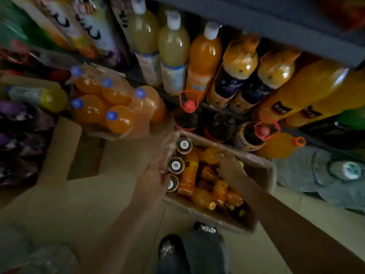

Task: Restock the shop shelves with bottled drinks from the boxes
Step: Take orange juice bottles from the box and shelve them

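An open cardboard box (262,167) of small orange drink bottles (189,171) sits on the floor below the shelf. Three bottles stand upright along its left side, showing black-and-white caps (184,144); the others lie loose. My left hand (153,178) grips the box's left wall beside the upright caps. My right hand (230,168) reaches into the box with fingers curled down among the loose bottles; what it holds is hidden. On the shelf (256,14) above stand large yellow and orange juice bottles (173,54).
A shrink-wrapped pack of blue-capped orange soda (112,107) sits left of the box on a flattened carton (59,151). Dark bottles with red caps (188,113) stand behind the box. Wrapped water bottles (331,175) lie at right. My shoes (169,248) are on the tiled floor.
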The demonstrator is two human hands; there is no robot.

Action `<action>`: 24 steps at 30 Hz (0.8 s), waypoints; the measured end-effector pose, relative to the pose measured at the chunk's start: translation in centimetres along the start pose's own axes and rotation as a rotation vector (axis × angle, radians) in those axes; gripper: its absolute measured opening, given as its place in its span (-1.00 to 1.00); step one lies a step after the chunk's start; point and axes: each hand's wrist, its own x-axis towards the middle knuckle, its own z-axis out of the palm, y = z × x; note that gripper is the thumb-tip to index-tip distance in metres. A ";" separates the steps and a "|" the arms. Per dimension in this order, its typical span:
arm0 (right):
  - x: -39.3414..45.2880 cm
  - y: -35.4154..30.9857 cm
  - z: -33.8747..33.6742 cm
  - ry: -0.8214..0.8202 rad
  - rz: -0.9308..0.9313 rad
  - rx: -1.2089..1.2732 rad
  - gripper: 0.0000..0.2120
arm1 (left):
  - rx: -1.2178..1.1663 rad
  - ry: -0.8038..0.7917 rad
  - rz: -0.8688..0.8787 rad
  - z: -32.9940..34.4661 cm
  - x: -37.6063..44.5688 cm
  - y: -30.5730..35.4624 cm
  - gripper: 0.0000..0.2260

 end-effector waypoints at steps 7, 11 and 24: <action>3.2 -0.5 3.1 0.110 0.061 -0.157 -0.45 | -0.103 0.067 0.005 3.7 -0.1 -6.1 -0.71; -1.6 -2.2 0.1 0.227 -0.090 0.036 -0.50 | -0.151 0.032 0.099 2.7 -1.4 -5.2 -0.61; -6.8 -4.6 -4.6 0.168 -0.354 0.843 -0.76 | -0.386 0.157 -0.003 -0.8 -2.9 -2.6 -0.45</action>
